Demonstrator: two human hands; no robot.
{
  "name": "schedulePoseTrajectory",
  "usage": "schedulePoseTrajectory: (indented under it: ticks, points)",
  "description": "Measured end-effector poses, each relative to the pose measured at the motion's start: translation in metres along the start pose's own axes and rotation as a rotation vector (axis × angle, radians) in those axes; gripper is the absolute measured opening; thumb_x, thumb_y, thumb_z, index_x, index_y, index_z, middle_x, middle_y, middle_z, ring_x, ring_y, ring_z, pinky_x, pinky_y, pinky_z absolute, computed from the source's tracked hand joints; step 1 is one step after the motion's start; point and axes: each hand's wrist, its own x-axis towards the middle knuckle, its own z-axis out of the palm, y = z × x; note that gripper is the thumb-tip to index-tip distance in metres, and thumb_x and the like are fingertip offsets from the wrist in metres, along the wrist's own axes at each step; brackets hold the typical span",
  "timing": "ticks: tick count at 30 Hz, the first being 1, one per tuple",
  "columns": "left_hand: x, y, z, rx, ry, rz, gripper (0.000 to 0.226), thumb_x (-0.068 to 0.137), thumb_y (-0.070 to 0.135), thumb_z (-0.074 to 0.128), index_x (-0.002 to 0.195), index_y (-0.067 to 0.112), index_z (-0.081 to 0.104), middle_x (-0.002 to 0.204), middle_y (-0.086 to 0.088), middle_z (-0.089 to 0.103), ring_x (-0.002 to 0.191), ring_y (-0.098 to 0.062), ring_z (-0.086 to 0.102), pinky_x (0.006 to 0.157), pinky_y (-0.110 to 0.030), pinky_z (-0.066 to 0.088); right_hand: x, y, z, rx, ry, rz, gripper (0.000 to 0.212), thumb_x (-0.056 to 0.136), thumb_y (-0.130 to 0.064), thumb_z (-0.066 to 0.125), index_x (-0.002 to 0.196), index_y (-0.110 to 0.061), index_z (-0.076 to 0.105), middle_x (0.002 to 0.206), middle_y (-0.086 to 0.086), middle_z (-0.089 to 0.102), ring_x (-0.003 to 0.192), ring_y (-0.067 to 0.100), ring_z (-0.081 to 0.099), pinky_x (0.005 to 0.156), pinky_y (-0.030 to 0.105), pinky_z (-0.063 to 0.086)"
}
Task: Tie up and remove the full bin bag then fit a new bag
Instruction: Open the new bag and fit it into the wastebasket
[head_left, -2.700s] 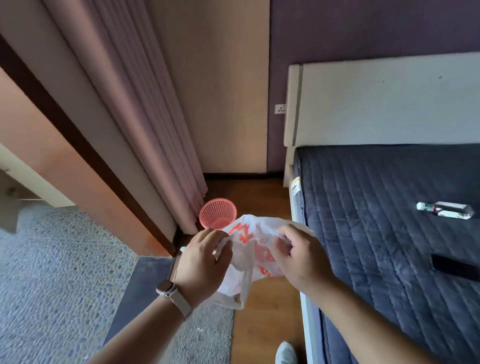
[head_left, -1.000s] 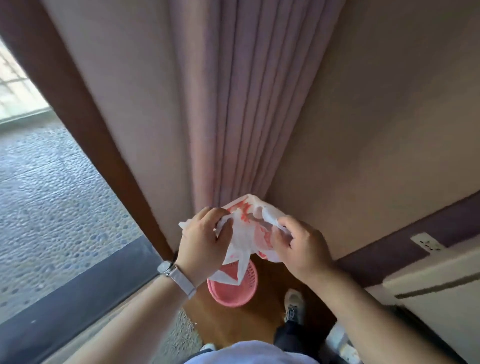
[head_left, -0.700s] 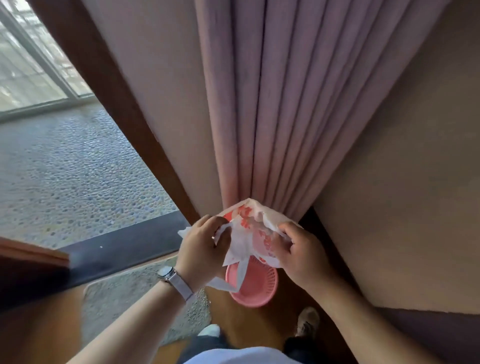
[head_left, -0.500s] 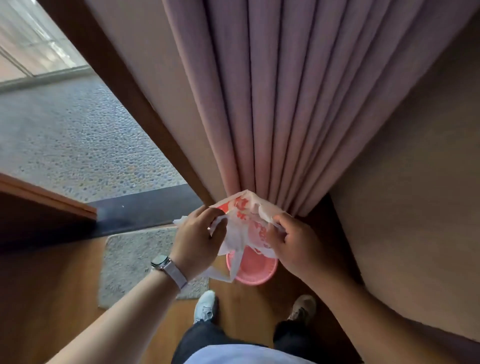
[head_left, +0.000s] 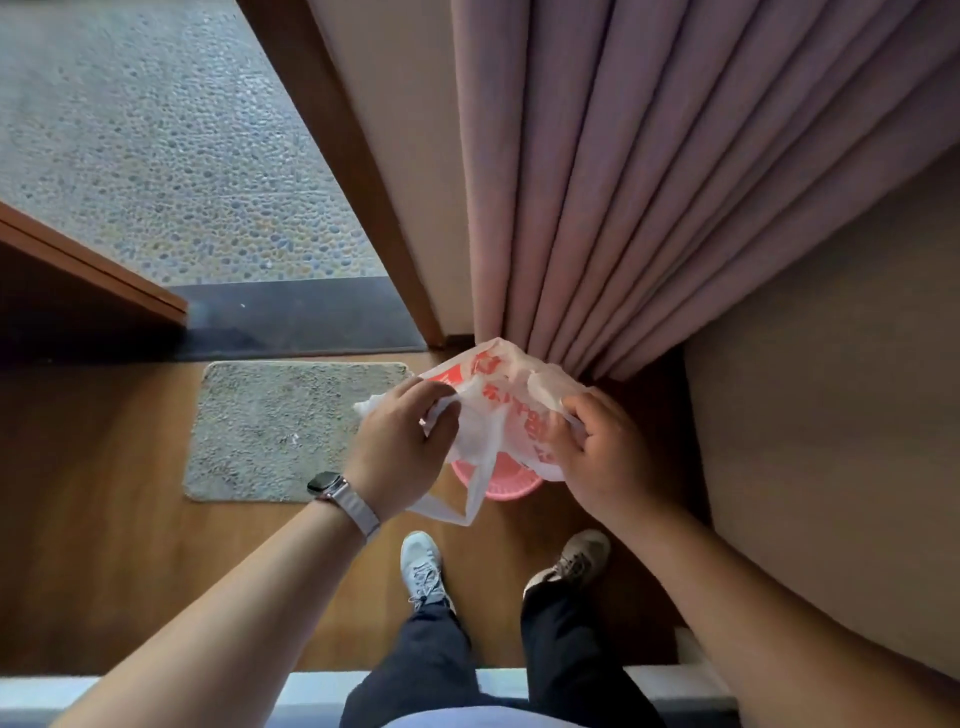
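Note:
A white plastic bag (head_left: 498, 400) with red print hangs crumpled between both hands, straight above a small pink mesh bin (head_left: 506, 480) on the wooden floor. My left hand (head_left: 400, 447) pinches the bag's left edge, and one loop handle dangles below it. My right hand (head_left: 597, 447) grips the bag's right side with curled fingers. Most of the bin is hidden behind the bag; only its near rim and part of its inside show.
A pink curtain (head_left: 649, 182) hangs just behind the bin, beside a beige wall (head_left: 831, 415). A grey mat (head_left: 270, 431) lies to the left before a dark door threshold (head_left: 291, 317). My two shoes (head_left: 423, 566) stand just short of the bin.
I have walked up to the bin and the view has tilted down, so the bin now lies right under the bag. Both hands keep their hold on the bag.

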Motion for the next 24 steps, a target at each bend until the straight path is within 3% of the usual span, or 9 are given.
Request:
schedulePoseTrajectory:
  ticks: [3,9,12,18,22,24]
  points:
    - [-0.001,-0.035,0.026,-0.028,-0.034,-0.028,0.011,0.087,0.022,0.058,0.091,0.015,0.066,0.083,0.004,0.061,0.071,-0.014,0.053,0.062,-0.025,0.039,-0.003,0.024,0.034,-0.004,0.022,0.051,0.018,0.084,0.0,0.063,0.071,0.003,0.052,0.073,0.008,0.051,0.068,0.023,0.047,0.061,0.015,0.032]
    - [0.0,-0.115,0.095,-0.099,-0.06,-0.112,0.011,0.086,0.024,0.057,0.089,0.017,0.066,0.079,0.011,0.055,0.07,-0.004,0.047,0.062,-0.013,0.035,-0.014,0.095,0.121,0.04,0.011,0.144,0.016,0.086,-0.014,0.056,0.072,-0.011,0.047,0.078,-0.001,0.048,0.071,0.006,0.038,0.066,0.0,0.031]
    - [-0.002,-0.15,0.13,-0.105,-0.084,-0.095,0.008,0.086,0.024,0.059,0.087,0.019,0.065,0.077,0.014,0.052,0.069,-0.006,0.048,0.06,-0.023,0.04,-0.016,0.134,0.162,0.061,-0.031,0.245,0.016,0.086,-0.02,0.053,0.073,-0.012,0.047,0.079,0.0,0.05,0.07,0.006,0.04,0.064,0.003,0.032]
    - [-0.004,-0.214,0.208,-0.124,-0.11,-0.159,0.007,0.085,0.025,0.058,0.086,0.02,0.063,0.077,0.006,0.058,0.071,-0.008,0.05,0.061,-0.029,0.042,-0.004,0.203,0.228,0.068,-0.043,0.291,0.018,0.086,-0.011,0.055,0.073,0.0,0.05,0.077,0.011,0.052,0.071,0.014,0.043,0.063,0.006,0.033]
    - [-0.006,-0.242,0.259,-0.154,-0.138,-0.181,0.006,0.085,0.024,0.059,0.085,0.021,0.064,0.074,0.013,0.055,0.07,-0.005,0.049,0.061,-0.026,0.041,0.003,0.246,0.263,0.058,-0.056,0.317,0.025,0.087,-0.022,0.051,0.075,0.0,0.05,0.077,0.011,0.053,0.073,0.025,0.05,0.061,0.035,0.045]
    - [-0.006,-0.25,0.282,-0.189,-0.153,-0.205,0.006,0.086,0.022,0.06,0.087,0.02,0.065,0.073,0.019,0.054,0.068,-0.004,0.051,0.062,-0.02,0.041,0.004,0.264,0.274,0.052,-0.048,0.328,0.026,0.089,-0.023,0.051,0.076,-0.001,0.05,0.077,0.011,0.054,0.072,0.026,0.051,0.059,0.042,0.047]
